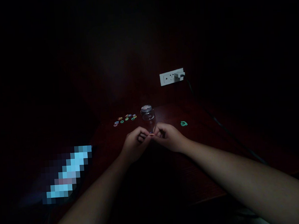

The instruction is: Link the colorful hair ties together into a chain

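Observation:
My left hand [137, 143] and my right hand [168, 136] meet at the fingertips near the middle of the dark red table. Between them they pinch a small orange band [152, 134]. Just beyond the fingers stands a clear jar [148, 115] with a patterned lid on top. Several small coloured bands [122, 121] lie scattered left of the jar. Off to the right, a green band [183, 123] rests alone on the tabletop.
A white wall socket [172, 77] holds a plug, whose dark cable [217, 121] runs down along the right side. A bright pixelated screen [72, 170] is at the left. The surroundings are very dark.

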`<action>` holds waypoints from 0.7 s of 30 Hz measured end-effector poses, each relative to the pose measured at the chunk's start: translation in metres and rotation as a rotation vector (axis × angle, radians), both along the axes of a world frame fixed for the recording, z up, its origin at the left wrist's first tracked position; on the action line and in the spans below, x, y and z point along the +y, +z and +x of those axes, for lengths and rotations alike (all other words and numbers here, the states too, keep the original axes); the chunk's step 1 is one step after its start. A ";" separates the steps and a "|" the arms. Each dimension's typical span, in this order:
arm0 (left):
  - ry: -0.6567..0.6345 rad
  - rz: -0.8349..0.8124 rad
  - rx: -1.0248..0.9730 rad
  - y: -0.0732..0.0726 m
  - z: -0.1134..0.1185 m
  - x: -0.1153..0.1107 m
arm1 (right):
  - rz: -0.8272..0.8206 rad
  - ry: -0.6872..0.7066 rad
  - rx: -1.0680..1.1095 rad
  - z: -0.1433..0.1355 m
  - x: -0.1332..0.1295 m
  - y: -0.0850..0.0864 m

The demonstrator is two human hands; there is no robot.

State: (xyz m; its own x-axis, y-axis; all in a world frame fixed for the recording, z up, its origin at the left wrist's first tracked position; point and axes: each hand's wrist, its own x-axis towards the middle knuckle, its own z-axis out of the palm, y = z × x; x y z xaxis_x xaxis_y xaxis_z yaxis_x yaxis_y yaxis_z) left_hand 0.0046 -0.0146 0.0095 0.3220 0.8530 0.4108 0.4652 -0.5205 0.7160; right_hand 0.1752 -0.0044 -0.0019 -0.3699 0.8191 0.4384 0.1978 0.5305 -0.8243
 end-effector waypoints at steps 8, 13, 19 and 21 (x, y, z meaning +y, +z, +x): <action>-0.008 -0.017 -0.023 0.000 0.000 0.000 | -0.008 0.034 -0.033 0.000 -0.002 0.000; 0.005 -0.040 -0.016 0.000 0.001 0.000 | -0.029 0.051 -0.048 0.001 -0.003 0.001; 0.022 -0.041 -0.023 0.001 0.002 0.000 | -0.040 0.026 -0.032 0.000 -0.006 0.006; 0.021 -0.050 -0.026 0.001 0.002 -0.001 | -0.041 0.036 -0.019 0.000 -0.006 0.006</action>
State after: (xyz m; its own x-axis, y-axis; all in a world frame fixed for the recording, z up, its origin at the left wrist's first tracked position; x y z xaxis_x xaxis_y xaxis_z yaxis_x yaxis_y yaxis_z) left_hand 0.0071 -0.0154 0.0109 0.2937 0.8790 0.3756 0.4569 -0.4743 0.7525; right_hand 0.1753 -0.0104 0.0045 -0.4077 0.8220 0.3976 0.1948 0.5037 -0.8416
